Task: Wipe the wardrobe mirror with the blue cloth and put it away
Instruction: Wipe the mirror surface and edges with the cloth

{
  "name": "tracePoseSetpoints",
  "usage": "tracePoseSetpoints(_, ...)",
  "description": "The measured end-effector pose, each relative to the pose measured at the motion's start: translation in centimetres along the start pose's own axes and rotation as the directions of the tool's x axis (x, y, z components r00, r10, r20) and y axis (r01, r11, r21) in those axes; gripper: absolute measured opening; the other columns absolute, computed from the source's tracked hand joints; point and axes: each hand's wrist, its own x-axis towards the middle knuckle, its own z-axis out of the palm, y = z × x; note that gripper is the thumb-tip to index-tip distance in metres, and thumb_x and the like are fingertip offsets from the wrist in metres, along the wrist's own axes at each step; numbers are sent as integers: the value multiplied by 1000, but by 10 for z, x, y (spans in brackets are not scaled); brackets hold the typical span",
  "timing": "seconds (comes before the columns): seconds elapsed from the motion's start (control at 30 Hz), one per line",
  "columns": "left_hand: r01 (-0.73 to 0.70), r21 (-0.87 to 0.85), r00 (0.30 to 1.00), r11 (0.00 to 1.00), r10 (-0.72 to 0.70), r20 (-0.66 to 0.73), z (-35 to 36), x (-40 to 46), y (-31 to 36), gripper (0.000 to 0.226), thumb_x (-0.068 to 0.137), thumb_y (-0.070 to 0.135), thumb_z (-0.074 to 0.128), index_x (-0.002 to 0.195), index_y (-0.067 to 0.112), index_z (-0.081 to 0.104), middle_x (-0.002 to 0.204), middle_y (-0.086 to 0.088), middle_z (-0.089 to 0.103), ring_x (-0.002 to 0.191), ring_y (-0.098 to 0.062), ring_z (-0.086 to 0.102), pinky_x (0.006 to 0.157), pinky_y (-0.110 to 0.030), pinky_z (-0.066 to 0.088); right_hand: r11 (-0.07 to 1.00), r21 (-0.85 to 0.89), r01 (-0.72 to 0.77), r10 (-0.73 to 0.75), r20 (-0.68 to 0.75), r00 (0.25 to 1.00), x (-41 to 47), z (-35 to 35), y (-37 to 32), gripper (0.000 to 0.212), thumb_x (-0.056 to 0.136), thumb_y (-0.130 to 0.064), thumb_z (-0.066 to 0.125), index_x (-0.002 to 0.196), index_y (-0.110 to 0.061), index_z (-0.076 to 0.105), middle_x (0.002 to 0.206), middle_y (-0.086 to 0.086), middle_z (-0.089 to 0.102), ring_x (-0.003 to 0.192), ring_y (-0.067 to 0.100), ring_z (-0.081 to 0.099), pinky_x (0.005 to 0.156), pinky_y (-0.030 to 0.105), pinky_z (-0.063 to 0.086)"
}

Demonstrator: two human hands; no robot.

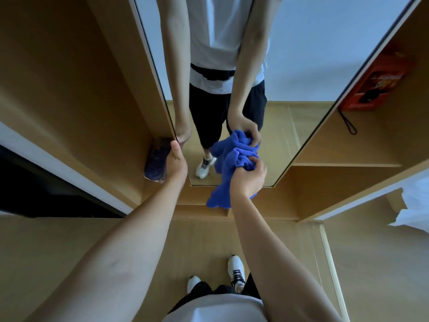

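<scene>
Risk first: our right hand (249, 178) clenches the blue cloth (228, 168) in a tight wad, pressed low on the wardrobe mirror (290, 89). We judge a wad this small could leave streaks and missed bands, and its loose tail, hanging below the glass edge, may drag or slip from the grip. Our left hand (177, 159) grasps the mirror's left edge, thumb on the front face; we judge fingerprints likely there. Cloth: saturated blue, soft, crumpled into folds, doubled by its reflection. Beyond, a dark purple bundle (156, 162) sits behind the panel.
</scene>
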Motion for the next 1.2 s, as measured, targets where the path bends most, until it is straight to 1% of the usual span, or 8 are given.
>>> tracePoseSetpoints(0.2,-8,32,1000,999,7,13,0,0,-1,65,104,51,13,143,10,46,147,-12,47,137,-33,39,108,-37,28,1000,16,-17,14,146,989,5,-13,1,26,78,-9,60,92,-30,66,98,-10,69,87,9,66,76,27,55)
tracePoseSetpoints(0.37,11,36,1000,999,-12,22,1,1,-4,65,104,52,13,145,12,44,148,-11,46,138,-33,38,109,-38,26,988,132,-83,86,-21,996,39,-56,-14,26,75,-6,56,81,-29,67,81,-10,71,77,9,68,69,22,52)
tracePoseSetpoints(0.5,39,16,999,999,-39,-2,4,-2,-7,69,102,56,12,145,13,44,149,-10,46,138,-33,38,112,-40,24,995,71,-70,71,-8,997,28,-39,-15,25,77,-8,56,86,-29,66,87,-9,69,81,11,67,72,24,51)
tracePoseSetpoints(0.7,34,28,999,999,-34,13,0,-6,-2,64,105,50,14,145,10,44,149,-12,44,139,-33,37,111,-37,25,999,-37,-19,26,188,982,12,-21,-9,18,76,-9,60,82,-25,64,83,-6,70,75,12,66,64,23,48)
tracePoseSetpoints(0.83,32,18,999,999,-32,9,1,-2,-8,66,103,53,15,142,12,49,145,-12,50,135,-34,41,109,-38,28,997,65,-30,27,52,998,31,-52,-27,24,75,-4,58,82,-24,68,76,-10,70,75,9,67,63,17,48)
tracePoseSetpoints(0.97,18,-27,1000,999,-18,-13,5,3,-14,74,99,62,14,137,12,54,138,-10,56,133,-33,45,114,-45,29,986,165,32,-21,-67,998,47,-69,-39,24,74,-6,60,84,-26,68,89,-9,71,82,10,68,76,24,56)
tracePoseSetpoints(1.1,45,7,999,999,-45,-10,4,7,-18,79,95,69,11,139,18,52,142,-8,53,135,-37,42,114,-51,27,994,89,64,-61,-37,997,46,-62,-27,23,79,-8,59,88,-28,66,97,-8,69,87,10,67,78,26,56)
tracePoseSetpoints(1.2,36,5,999,999,-36,5,2,5,-16,73,99,62,14,140,15,51,142,-9,52,132,-35,45,112,-44,31,999,-26,-35,36,37,999,52,-67,-17,21,81,-10,57,88,-27,67,87,-7,70,83,15,68,68,27,54)
